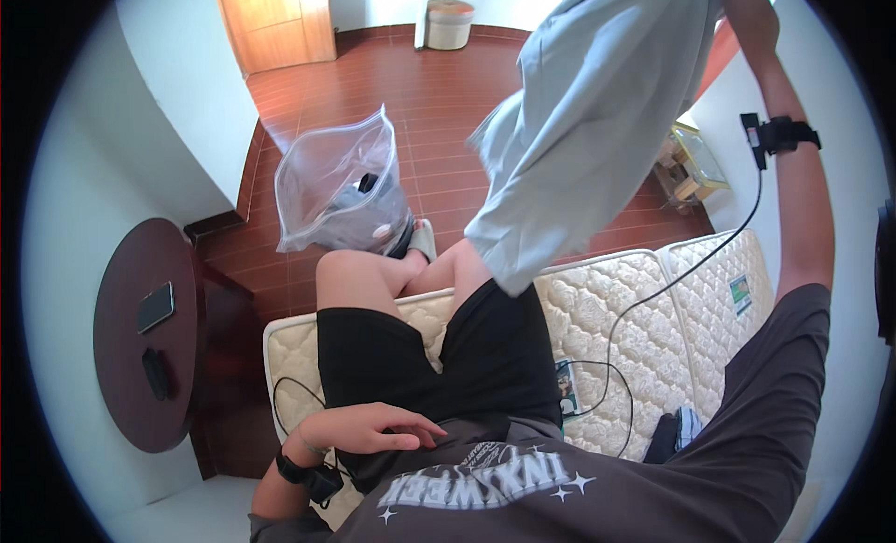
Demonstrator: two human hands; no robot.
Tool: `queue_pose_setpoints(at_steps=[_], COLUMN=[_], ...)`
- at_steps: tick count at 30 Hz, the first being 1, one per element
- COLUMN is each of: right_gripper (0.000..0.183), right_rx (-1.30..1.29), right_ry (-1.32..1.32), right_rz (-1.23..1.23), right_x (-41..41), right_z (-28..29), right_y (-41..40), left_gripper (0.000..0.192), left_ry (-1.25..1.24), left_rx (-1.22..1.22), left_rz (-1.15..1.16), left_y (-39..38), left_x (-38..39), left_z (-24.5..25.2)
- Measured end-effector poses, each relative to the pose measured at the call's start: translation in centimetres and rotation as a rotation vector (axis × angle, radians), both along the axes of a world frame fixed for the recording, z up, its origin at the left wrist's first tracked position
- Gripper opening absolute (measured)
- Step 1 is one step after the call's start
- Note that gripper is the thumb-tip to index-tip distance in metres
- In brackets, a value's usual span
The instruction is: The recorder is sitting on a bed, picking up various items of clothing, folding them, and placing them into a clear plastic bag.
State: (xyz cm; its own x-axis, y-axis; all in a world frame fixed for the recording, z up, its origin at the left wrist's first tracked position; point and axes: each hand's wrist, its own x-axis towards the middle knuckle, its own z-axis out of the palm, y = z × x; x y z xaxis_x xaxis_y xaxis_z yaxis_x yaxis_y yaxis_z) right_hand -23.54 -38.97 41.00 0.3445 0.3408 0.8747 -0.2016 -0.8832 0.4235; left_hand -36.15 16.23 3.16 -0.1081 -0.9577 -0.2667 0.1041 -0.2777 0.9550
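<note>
A light grey cloth garment [595,116] hangs from my right hand [752,22], which is raised at the upper right and closed on it; the fingertips are partly cut off by the picture's edge. The cloth's lower corner reaches down to my knee. My left hand [378,427] rests near my waist, empty, with its fingers apart. A clear zip plastic bag [336,186] stands with its mouth open on the floor beyond my knees, holding dark and grey items. Folded dark and striped cloth pieces [675,434] lie on the quilted mattress [630,333] at my right.
Left of me is a round dark table [150,263] with a phone [156,307] and a black case [155,374]. A black cable [651,298] runs from my right wrist across the mattress. A glass-topped stand [693,165] and a round bin [449,26] stand farther off.
</note>
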Motion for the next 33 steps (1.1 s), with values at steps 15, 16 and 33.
queue_pose_setpoints(at_steps=[15,16,33], right_gripper=[0.029,0.026,0.041], right_rx=[0.699,0.626,1.338], right_ry=[0.595,0.662,2.266], right_rz=[0.605,0.581,0.002], right_x=[-8.7,-9.3,-24.7], right_z=[2.6,1.7,-33.6], right_y=[11.1,12.4,17.0], left_gripper=[0.025,0.025,0.029], left_ry=[-0.651,-0.648,-1.143], left_rx=[-0.584,-0.607,-0.407], left_rz=[0.715,0.718,0.137], left_y=[-6.0,-6.8,-4.1], left_x=[5.1,5.0,-1.7], left_z=[11.7,12.1,1.5])
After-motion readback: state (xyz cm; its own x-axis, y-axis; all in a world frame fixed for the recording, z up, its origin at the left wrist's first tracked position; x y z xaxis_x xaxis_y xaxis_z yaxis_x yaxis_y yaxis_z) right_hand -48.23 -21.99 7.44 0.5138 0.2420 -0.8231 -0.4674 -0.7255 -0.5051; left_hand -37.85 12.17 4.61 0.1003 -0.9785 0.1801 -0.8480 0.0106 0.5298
